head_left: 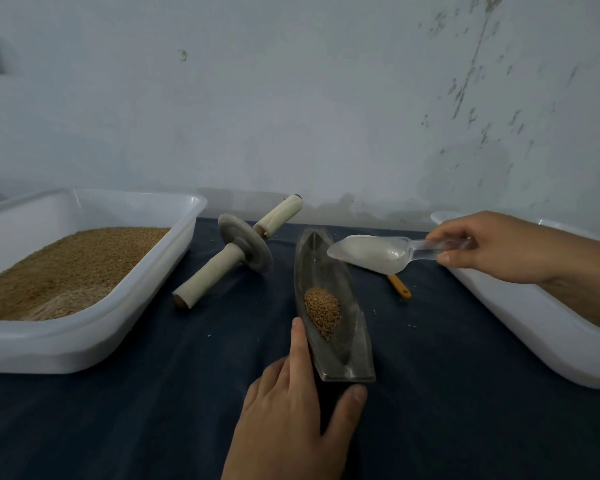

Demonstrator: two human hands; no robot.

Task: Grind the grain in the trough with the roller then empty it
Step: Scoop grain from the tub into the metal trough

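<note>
A narrow boat-shaped metal trough (352, 355) lies on the dark cloth at centre, with a small heap of brown grain (322, 311) in its middle. My left hand (293, 407) holds the trough's near end, fingers along its left side and thumb at the near right corner. My right hand (492, 247) grips the handle of a clear plastic scoop (374, 252), which hovers empty above the trough's far end. The roller (243, 249), a grey stone disc on a pale wooden axle, lies to the left of the trough, untouched.
A white tub (94, 337) with brown grain stands at the left. Another white tub (541, 337) stands at the right under my right forearm. An orange handle (400, 287) lies on the cloth under the scoop. A wall rises behind the table.
</note>
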